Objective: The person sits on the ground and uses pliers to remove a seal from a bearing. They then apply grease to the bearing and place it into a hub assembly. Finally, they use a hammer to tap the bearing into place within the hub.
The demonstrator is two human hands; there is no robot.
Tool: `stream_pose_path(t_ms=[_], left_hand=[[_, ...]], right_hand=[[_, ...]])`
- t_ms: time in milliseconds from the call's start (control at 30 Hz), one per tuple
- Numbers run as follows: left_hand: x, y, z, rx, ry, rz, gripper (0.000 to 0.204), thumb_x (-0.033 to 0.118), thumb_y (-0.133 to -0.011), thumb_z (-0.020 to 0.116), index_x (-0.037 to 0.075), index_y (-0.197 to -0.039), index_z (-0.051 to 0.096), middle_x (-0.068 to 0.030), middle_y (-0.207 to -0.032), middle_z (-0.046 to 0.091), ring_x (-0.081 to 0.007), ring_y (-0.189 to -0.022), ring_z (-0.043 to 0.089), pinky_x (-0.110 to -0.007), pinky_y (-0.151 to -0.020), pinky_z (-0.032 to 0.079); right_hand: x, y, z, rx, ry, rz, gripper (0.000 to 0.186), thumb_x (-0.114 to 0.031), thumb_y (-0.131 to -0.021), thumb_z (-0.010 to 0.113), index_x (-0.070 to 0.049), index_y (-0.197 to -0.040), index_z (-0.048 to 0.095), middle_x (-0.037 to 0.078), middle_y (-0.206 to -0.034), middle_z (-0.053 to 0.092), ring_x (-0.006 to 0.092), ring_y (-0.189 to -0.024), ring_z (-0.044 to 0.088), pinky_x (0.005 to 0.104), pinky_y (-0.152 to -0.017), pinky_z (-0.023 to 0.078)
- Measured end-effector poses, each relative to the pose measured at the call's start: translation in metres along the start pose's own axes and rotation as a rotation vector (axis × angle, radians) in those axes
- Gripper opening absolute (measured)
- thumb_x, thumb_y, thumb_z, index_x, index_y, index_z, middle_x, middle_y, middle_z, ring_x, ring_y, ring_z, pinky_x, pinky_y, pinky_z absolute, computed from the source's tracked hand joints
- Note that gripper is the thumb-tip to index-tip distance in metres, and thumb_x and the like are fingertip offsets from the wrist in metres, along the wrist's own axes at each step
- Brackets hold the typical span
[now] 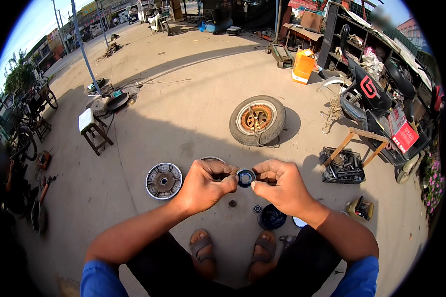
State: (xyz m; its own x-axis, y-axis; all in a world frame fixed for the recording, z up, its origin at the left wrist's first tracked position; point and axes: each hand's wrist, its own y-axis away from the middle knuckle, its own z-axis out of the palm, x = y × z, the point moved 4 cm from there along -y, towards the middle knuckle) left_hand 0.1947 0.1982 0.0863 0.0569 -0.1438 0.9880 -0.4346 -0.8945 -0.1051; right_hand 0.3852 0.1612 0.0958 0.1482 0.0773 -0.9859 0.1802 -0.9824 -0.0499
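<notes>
Between my two hands is a small round ball bearing [246,178] with a dark blue, greasy-looking face. My left hand [209,184] pinches its left edge, and my right hand [278,183] grips the right edge. Beneath my left hand lies a round metal motor cover [164,181] with a hub in its middle. A second round metal part [213,160] is mostly hidden behind that hand. On the ground below are a small dark ring-shaped part [232,203], another small bearing [257,209] and a round tub of dark blue grease [272,217].
A tyred wheel [257,120] with copper-coloured windings lies ahead. A black crate of tools [343,166] and a small box [360,208] are at the right, near a partly stripped scooter [376,109]. A stool [93,129] stands at the left; an orange box [303,66] is farther back.
</notes>
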Motion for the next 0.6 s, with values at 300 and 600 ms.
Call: stream_pose_path(t_ms=[300,600], left_hand=[[0.0027,0.0002,0.0012,0.033,-0.002,-0.016,0.015,0.004,-0.086,0.067,-0.006,-0.093,0.074,-0.0039,-0.075,0.068,-0.0069,-0.07,0.058,-0.025,-0.063,0.048],[0.007,-0.0007,-0.0005,0.064,0.009,-0.055,0.018,0.007,-0.089,0.067,-0.007,-0.098,0.074,-0.0038,-0.075,0.069,-0.0063,-0.069,0.058,-0.024,-0.063,0.049]], right_hand=[[-0.0002,-0.0045,0.0003,0.014,-0.004,0.005,0.028,0.0,-0.084,0.069,0.009,-0.109,0.064,0.009,-0.097,0.071,0.0091,-0.084,0.065,0.0239,-0.073,0.052],[-0.0039,-0.0066,0.0038,0.017,-0.109,0.003,0.033,-0.003,-0.084,0.066,0.014,-0.112,0.059,0.015,-0.098,0.071,0.0139,-0.089,0.067,0.0272,-0.078,0.055]])
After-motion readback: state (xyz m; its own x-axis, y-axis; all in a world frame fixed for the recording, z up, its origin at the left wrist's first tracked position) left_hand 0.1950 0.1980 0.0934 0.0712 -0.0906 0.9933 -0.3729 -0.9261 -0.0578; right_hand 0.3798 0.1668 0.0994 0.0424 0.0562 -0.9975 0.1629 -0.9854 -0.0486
